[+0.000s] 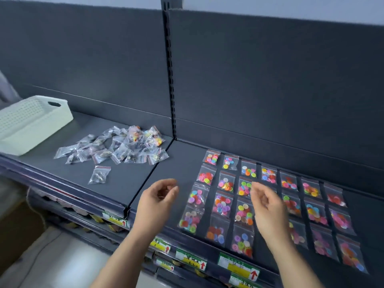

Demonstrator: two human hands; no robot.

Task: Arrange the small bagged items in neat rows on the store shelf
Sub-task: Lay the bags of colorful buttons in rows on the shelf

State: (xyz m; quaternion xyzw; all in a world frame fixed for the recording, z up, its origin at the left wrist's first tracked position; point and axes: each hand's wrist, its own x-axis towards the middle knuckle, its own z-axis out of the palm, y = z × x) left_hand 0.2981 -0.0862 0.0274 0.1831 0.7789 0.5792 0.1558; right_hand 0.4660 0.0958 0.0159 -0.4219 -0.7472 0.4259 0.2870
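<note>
Hovering left grip (158, 196) and right grip (268, 206) above the shelf (178, 163) front, both loosely curled, pinching nothing visible. Noting loose pile of bags (116, 146) lying up and left of the left grip, the nearer one, with a lone bag (99, 174) closest, long axis running front to back, zip end away. Reading as clear, crinkled pouches holding dark bits, contrasting with button bags (224, 202) sitting in neat rows beneath the right grip.

Price tags (239, 265) on shelf (178, 163) edge: red up-arrows, handwriting unreadable.
</note>
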